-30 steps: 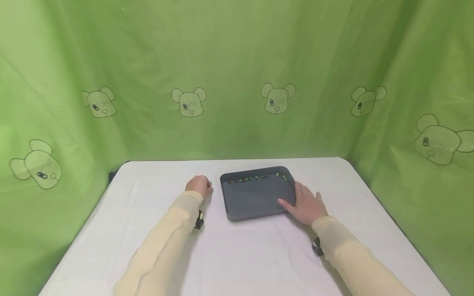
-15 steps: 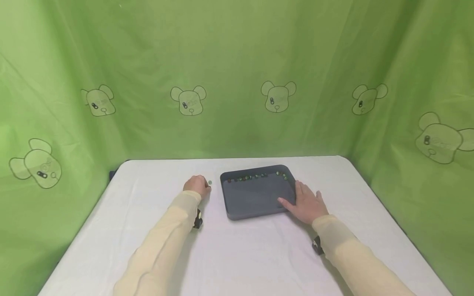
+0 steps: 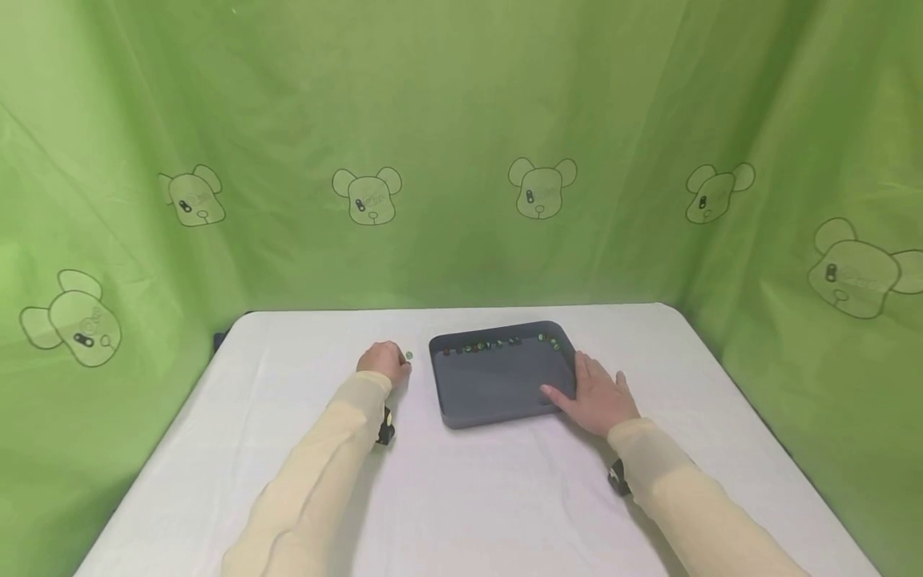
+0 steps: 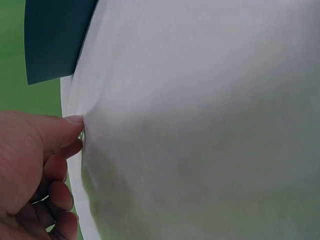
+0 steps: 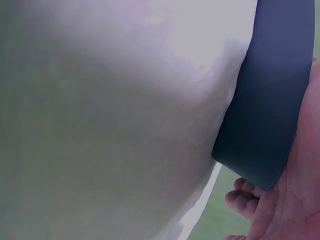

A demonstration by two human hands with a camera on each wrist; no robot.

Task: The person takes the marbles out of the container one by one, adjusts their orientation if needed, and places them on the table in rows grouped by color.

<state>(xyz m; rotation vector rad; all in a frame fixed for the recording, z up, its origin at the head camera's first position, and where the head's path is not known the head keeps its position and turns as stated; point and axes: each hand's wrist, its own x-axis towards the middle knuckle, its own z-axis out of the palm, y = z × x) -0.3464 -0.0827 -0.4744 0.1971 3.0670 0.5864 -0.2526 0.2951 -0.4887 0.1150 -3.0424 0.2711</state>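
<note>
On the white tablecloth, a small green marble (image 3: 409, 355) sits just beyond the fingers of my left hand (image 3: 384, 365) in the head view. That hand rests with its fingers curled, left of a dark grey tray (image 3: 497, 385). In the left wrist view my thumb (image 4: 65, 131) and index finger (image 4: 71, 148) come close together at the cloth. My right hand (image 3: 597, 398) lies at the tray's right side, fingers straight along the outer wall and thumb over the near rim. The palm meets the tray's wall (image 5: 272, 95) in the right wrist view.
Several green and reddish marbles (image 3: 481, 347) line the far side inside the tray, and a smaller group of marbles (image 3: 549, 341) sits in its far right corner. Green curtains (image 3: 461, 248) with bear-face prints surround the white table (image 3: 461, 497).
One second ago the green marble was at my left fingertips. That hand has drawn back slightly, leaving the marble on the cloth, and both have stayed still since. The right hand has kept its place.
</note>
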